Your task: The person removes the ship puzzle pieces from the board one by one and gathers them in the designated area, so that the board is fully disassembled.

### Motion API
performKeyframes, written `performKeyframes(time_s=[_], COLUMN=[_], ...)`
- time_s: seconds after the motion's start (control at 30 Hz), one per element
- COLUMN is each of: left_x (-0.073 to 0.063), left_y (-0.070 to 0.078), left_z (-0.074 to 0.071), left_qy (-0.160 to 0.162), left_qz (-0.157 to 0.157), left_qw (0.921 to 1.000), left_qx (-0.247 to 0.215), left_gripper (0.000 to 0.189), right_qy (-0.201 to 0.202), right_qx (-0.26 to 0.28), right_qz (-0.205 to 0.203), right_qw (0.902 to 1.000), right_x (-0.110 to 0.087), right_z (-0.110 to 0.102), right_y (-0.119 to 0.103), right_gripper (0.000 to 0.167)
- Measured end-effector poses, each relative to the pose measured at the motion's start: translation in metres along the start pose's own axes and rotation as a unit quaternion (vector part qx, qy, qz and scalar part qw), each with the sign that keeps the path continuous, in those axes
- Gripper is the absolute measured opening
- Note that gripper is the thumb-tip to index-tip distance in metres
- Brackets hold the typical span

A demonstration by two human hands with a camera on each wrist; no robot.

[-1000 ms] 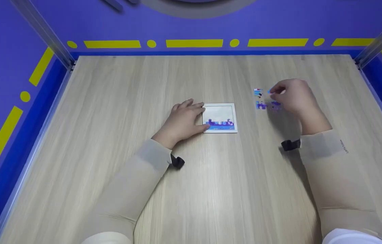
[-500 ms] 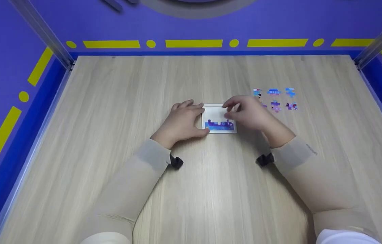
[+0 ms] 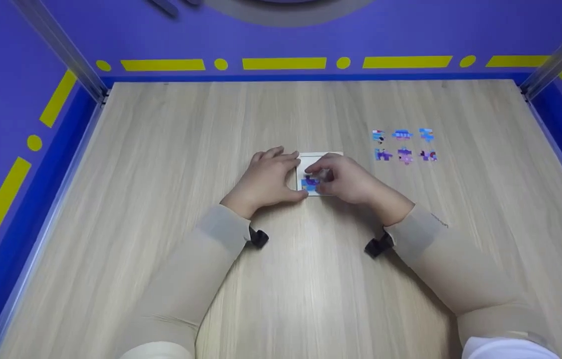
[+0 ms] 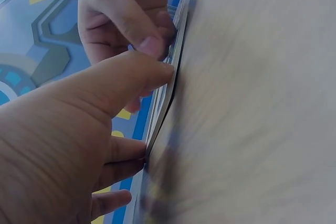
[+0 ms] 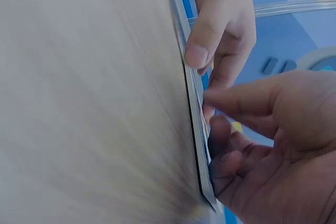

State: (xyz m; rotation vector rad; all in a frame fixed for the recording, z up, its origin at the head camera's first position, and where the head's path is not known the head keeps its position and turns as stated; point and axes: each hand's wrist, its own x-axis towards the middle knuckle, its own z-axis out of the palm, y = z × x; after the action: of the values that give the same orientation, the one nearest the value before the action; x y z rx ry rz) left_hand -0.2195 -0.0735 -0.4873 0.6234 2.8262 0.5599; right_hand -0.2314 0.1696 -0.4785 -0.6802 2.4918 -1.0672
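Observation:
A small white puzzle tray (image 3: 304,158) lies on the table, with a joined strip of blue and purple jigsaw (image 3: 305,184) along its near side. My left hand (image 3: 273,177) rests against the tray's left edge, thumb at the near corner and fingers at the far one. Over the tray, my right hand (image 3: 345,179) has thumb and forefinger close together above the strip and covers the tray's right part. A small blue bit of a puzzle piece (image 4: 130,48) shows by the right hand in the left wrist view; the fingers hide most of it.
Several loose puzzle pieces (image 3: 404,155) lie in two rows on the wooden table (image 3: 281,279), to the right of the tray and farther back. Blue walls (image 3: 281,40) with yellow marks stand along the table's back and sides. Each wrist wears a black camera mount (image 3: 259,238).
My right hand has come left from the loose pieces to the tray and now hovers low over the jigsaw strip. The left hand has stayed at the tray's edge.

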Motion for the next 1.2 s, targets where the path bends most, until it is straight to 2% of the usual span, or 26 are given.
performKeyframes(time_s=[0.13,0.5,0.9,1.2], left_x=[0.0007,-0.0015,-0.0007,-0.0005], left_y=[-0.0003,-0.0014,-0.0009,-0.0019], left_z=[0.0004,0.0004,0.0009,0.0023], left_qy=[0.001,0.002,0.005,0.006], left_qz=[0.0,-0.001,-0.002,0.0], left_qw=[1.0,1.0,0.9999,0.9999], left_qx=[0.005,0.0,-0.012,-0.009], left_gripper=[0.09,0.088,0.088,0.088], right_qy=[0.003,-0.009,0.003,0.01], right_qx=[-0.02,-0.041,0.027,0.022], right_qz=[-0.001,0.015,0.007,-0.003], right_qw=[0.9998,0.999,0.9996,0.9997], right_x=[0.0012,0.0017,0.0009,-0.0017], right_z=[0.0025,0.0066,0.0091,0.0097], right_y=[0.0019,-0.0025,0.0025,0.003], right_gripper=[0.048,0.038,0.036,0.035])
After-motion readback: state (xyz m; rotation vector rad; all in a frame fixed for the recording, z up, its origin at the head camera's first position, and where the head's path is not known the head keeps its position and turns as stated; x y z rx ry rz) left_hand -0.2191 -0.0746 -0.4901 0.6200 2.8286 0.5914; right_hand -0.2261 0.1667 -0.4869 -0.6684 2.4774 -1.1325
